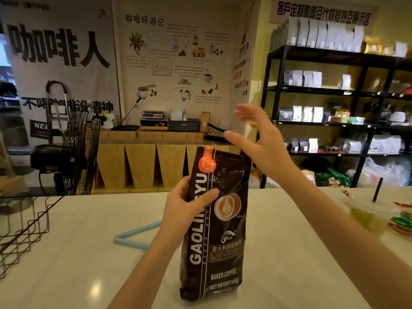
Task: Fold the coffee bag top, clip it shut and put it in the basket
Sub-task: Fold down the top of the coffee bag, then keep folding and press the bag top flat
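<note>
A tall dark-brown coffee bag (225, 246) with white and orange print stands upright on the white counter (78, 264). My left hand (187, 204) grips its left edge about halfway up, thumb across the front. Above and to the right of the bag's top, my right hand (260, 139) hovers with fingers spread and holds nothing. It is blurred. The bag's top stands unfolded. A long light-blue clip (133, 236) lies open in a V on the counter, left of the bag and partly behind my left forearm. The black wire basket (24, 224) sits at the counter's left edge.
An iced drink cup with a black straw (367, 210) and colourful packets (403, 219) stand at the right of the counter. A black floor fan (75, 150) is behind the basket. Black shelves (334, 90) with white bags line the far right wall.
</note>
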Motion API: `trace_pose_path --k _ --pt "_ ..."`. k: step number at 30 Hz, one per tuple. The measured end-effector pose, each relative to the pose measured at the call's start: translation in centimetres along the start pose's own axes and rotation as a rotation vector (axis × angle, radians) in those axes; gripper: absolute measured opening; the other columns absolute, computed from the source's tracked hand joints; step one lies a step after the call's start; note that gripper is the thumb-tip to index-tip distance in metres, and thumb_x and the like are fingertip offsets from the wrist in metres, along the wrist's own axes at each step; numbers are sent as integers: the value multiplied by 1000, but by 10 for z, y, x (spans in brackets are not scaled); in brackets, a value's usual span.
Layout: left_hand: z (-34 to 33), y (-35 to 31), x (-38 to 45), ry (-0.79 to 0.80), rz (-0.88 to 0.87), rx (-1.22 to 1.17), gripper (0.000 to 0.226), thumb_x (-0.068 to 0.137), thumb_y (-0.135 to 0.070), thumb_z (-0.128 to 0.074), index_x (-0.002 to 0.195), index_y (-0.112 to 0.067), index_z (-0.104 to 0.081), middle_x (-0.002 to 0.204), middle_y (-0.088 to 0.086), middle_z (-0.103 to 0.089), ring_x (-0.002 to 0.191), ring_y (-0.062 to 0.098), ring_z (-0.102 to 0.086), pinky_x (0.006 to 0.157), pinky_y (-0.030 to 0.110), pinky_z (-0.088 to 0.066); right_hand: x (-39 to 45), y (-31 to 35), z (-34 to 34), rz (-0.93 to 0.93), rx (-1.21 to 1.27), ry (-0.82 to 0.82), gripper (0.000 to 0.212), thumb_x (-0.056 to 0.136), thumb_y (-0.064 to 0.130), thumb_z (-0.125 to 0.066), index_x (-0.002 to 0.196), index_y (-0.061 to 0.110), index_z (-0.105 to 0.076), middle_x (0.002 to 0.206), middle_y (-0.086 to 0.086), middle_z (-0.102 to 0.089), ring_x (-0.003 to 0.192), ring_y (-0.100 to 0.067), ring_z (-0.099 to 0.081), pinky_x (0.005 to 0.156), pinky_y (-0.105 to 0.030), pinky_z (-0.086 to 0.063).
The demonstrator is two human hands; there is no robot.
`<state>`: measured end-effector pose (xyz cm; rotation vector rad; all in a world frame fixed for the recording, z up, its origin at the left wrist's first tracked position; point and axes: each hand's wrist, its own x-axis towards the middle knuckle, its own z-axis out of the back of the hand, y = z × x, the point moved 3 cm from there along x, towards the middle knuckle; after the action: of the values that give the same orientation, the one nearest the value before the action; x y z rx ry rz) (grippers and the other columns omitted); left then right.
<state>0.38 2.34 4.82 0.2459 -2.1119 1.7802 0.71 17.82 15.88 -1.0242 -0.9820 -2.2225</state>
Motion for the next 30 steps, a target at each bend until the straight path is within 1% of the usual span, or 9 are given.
trace_pose_path --k 2,4,7,11,15,21,24,27,30 --pt "0 -7 4 44 -11 9 29 57 -27 -74 84 -28 -63 74 -12 -74 70 9 -71 61 24 -54 -31 -30 -6 -274 320 -117 64 74 40 -68 129 21 -41 120 11 -53 116 -8 -49 96 -20 -41" --pt "-1 -13 7 61 -33 11 27 60 -29 -73 85 -26 -65 75 -10 -75 72 11 -71 61 24 -54 -64 -54 -30 -497 614 23 80 61 53 -72 129 20 -44 122 6 -59 117 -16 -54 99 -36 -44" --pt "-6 -16 9 63 -72 17 15 73 -20 -69 86 -24 -65 73 -10 -75 70 9 -71 56 18 -54 -96 -61 -58 -612 813 246 76 46 41 -76 116 17 -55 97 7 -73 94 -11 -68 79 -25 -55" --pt "-6 -12 10 2 -95 -14 5 80 -20 -62 81 -22 -67 72 -6 -75 69 12 -71 59 23 -55 -105 -60 -69 -570 721 263 64 41 26 -81 102 21 -60 86 8 -76 88 -11 -70 72 -22 -54" --pt "-7 -11 6 -103 -133 -62 19 85 -26 -56 74 -16 -68 67 1 -73 65 15 -70 60 25 -56 -108 -58 -70 -576 664 181 59 40 17 -85 95 20 -62 80 11 -76 80 -9 -71 65 -18 -54" --pt "-8 -8 -1 -340 -264 -1 39 87 -30 -54 67 4 -57 57 8 -62 54 17 -58 51 24 -47 -112 -57 -66 -619 623 94 42 56 2 -82 84 26 -63 71 14 -75 73 -6 -70 65 -22 -55" --pt "-9 -4 1 -314 -215 -52 34 84 -30 -56 63 -4 -58 51 -5 -63 51 6 -59 50 19 -48 -112 -57 -64 -626 617 87 40 55 4 -82 83 27 -65 73 13 -75 75 -10 -71 70 -28 -56" --pt "-8 -8 5 -195 -162 -62 38 77 -38 -58 76 0 -61 71 13 -66 69 27 -63 63 34 -50 -114 -60 -60 -634 641 72 38 56 3 -81 82 26 -65 71 11 -75 72 -10 -71 67 -27 -55" --pt "-6 -9 2 -75 -169 20 10 81 -25 -58 88 -22 -64 76 -9 -73 73 4 -68 62 17 -53 -115 -62 -58 -655 666 44 38 56 4 -81 83 25 -64 71 11 -75 72 -10 -71 65 -27 -55"
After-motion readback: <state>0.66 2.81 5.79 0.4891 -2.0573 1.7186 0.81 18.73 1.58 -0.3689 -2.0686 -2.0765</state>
